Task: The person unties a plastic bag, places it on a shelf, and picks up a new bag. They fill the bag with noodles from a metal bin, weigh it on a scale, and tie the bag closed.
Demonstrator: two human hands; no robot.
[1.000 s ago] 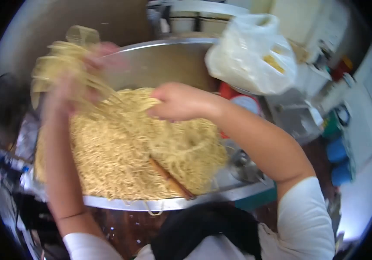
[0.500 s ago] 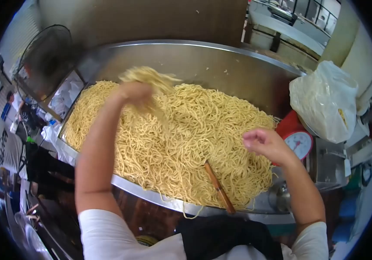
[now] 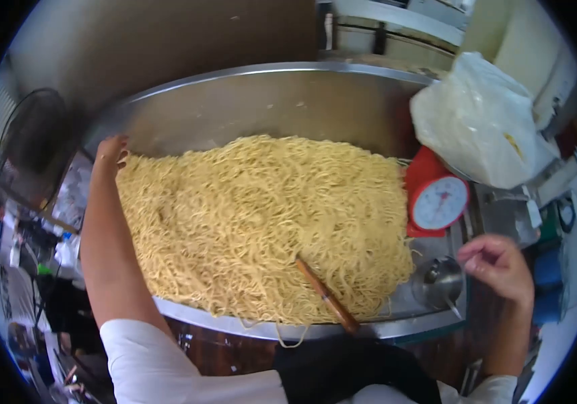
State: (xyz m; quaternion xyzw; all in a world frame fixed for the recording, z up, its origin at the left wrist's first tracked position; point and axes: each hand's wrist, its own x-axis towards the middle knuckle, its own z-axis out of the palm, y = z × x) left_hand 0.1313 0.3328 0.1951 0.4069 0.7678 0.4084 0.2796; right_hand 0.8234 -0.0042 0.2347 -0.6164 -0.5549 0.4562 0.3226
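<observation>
A broad heap of yellow noodles (image 3: 261, 222) covers most of a steel-walled worktop (image 3: 201, 114). My left hand (image 3: 111, 149) is at the heap's far left end, with its fingers apart and no noodles visible in them. Off the right side, my right hand (image 3: 500, 268) hangs in the air, fingers loosely bent and nothing seen between them. Nearest to it is a round metal vessel with a thin handle (image 3: 438, 281). A brown wooden stick (image 3: 327, 293) leans with one end in the noodles and the other over the front rim.
To the right of the heap stands a red dial scale (image 3: 440, 202) with a large white plastic bag (image 3: 480, 121) on top. A round fan (image 3: 36, 148) is at the left. Some noodle strands (image 3: 293, 340) hang over the front edge.
My left hand has swung left and let go of the noodles it held. My right hand has moved right and toward me, away from the heap. The camera view has shifted too.
</observation>
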